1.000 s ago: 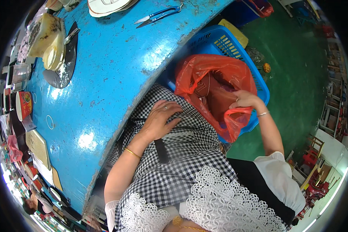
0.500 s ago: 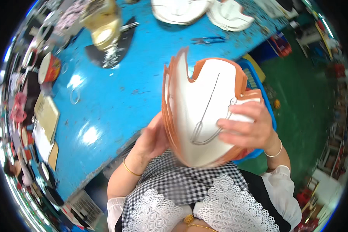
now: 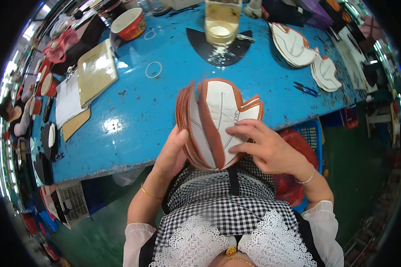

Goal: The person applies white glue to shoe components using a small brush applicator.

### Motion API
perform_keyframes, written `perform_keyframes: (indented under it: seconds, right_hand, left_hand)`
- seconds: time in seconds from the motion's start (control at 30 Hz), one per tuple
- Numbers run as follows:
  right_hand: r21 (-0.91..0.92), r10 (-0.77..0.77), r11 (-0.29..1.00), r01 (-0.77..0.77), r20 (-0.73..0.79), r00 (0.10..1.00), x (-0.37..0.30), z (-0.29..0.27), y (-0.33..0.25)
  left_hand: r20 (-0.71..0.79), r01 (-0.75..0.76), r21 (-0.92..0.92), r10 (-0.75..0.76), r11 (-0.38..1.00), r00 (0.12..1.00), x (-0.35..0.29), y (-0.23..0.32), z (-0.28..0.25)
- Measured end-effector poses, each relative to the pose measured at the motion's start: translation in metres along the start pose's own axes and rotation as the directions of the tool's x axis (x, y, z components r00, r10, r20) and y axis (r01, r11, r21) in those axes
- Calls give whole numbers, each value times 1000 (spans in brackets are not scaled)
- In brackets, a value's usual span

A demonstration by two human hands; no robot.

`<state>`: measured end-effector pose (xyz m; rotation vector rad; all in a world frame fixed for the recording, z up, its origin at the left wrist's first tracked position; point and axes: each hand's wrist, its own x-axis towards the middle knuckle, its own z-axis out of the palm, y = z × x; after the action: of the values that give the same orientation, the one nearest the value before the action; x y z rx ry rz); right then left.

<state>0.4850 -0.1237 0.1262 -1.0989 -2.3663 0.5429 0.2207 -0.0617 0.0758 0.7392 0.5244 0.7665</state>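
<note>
A fanned stack of white-faced shoe-upper pieces (image 3: 223,111) with reddish-brown edges is held upright above the lap, at the near edge of the blue worktable (image 3: 133,107). Its left side is gripped by the left hand (image 3: 169,153), whose thumb is laid along the brown edges; the rest of its fingers are mostly hidden. On the right, the white face of a piece marked with dark lines is touched by the slightly parted fingers of the right hand (image 3: 267,149); whether that piece is also pinched from behind cannot be told. Beside the right forearm, below table level, a red plastic bag (image 3: 286,184) is held in a blue basket (image 3: 317,133). On the table's right side, blue-handled thread snips (image 3: 305,89) are seen near a small stack of similar pieces (image 3: 325,74) and a larger stack (image 3: 292,46). Farther back, a yellowish container (image 3: 223,15) is set on a black curved sheet (image 3: 200,42).
</note>
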Motion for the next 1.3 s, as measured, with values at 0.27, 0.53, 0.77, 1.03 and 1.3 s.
perform_keyframes:
  seconds: [0.27,0.53,0.77,1.03,1.3]
  right_hand:
    - [-2,312,949,-314,-94,945,57,46,-18]
    - [86,449,893,-441,-195,872,57,49,-14]
    - [139,496,867,-479,-330,803,49,43,-16]
    - [662,547,578,-478,121,828,47,24,-21]
    - [724,616,493,-483,102,781,51,-21,43]
  left_hand:
    - [-64,42,369,-20,928,998,-13,23,-23]
    - [-108,-19,596,103,803,989,-7,19,-17]
    - [-187,182,286,-131,941,974,-1,25,-27]
    - [-171,148,278,-102,949,980,4,26,-11]
    - [-245,58,-9,-58,998,968,-25,41,-37]
